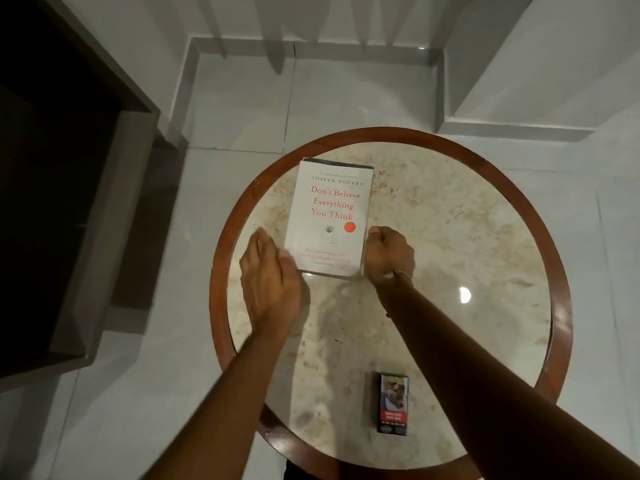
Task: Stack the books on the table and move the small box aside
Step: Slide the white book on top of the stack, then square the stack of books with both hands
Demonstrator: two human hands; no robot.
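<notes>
The left hand [268, 271] lies flat and blurred, palm down, fingers stretched forward and close together, its inner edge at the lower left side of the white book [329, 216]; whether it touches the cover cannot be told through the blur. The right hand [388, 252] is curled into a loose fist with nothing visible inside it, knuckles just beside the book's lower right edge, a thin band at the wrist.

Between the two hands sits the white book, face up and slightly turned. Its cover is pale with red title lettering reading "Don't Believe Everything You Think", the author's name in small dark capitals above, a small line drawing and an orange round seal below the title, and finer red text near the bottom. A dark strip shows along its far edge, and a thicker edge at the near side hints at something beneath, though that cannot be confirmed.

Well behind the right hand, under the right forearm, the small box [393, 403] lies flat: dark, with a picture on its face and a red band of print.

Everything rests on a round desk [450, 220] with a beige marbled top and a reddish-brown wooden rim, standing on a pale tiled floor [242, 98].
</notes>
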